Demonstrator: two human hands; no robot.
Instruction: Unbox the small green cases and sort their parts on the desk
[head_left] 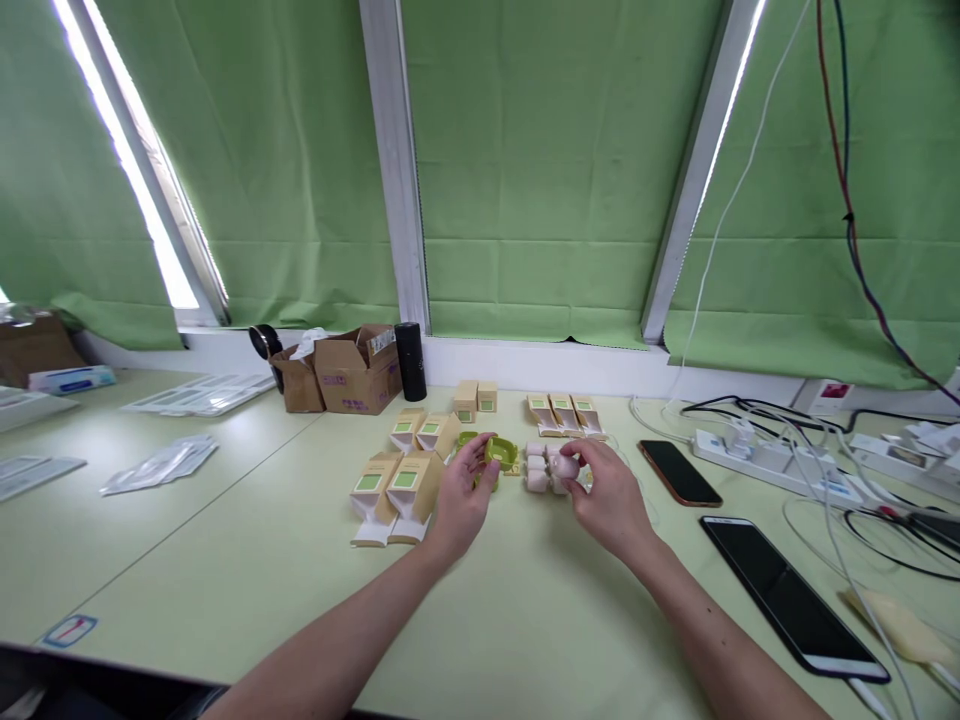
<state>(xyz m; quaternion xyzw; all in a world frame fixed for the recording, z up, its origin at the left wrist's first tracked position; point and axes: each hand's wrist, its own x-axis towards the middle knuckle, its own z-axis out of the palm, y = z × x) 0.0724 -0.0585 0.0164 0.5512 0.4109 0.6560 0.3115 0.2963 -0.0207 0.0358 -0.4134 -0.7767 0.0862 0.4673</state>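
Observation:
My left hand point(461, 505) is closed around the edge of a green, ring-shaped plastic piece point(502, 453); more green pieces are partly hidden behind the fingers. Between the thumb and fingertips of my right hand point(611, 497) is a small, rounded, pale pink piece point(563, 467), whose kind I cannot make out. Just below and beside it, several similar pale pink pieces point(535, 478) stand close together on the table. Left of my left hand, several cream-coloured cartons point(412, 480) with green labels lie with white flaps open.
More open cartons point(564, 412) lie behind, near two small boxes point(466, 400). Cardboard boxes point(352, 375) and a black cylinder point(410, 362) stand at the back left. On the right are two phones point(791, 590), a power strip point(780, 467) and tangled cables.

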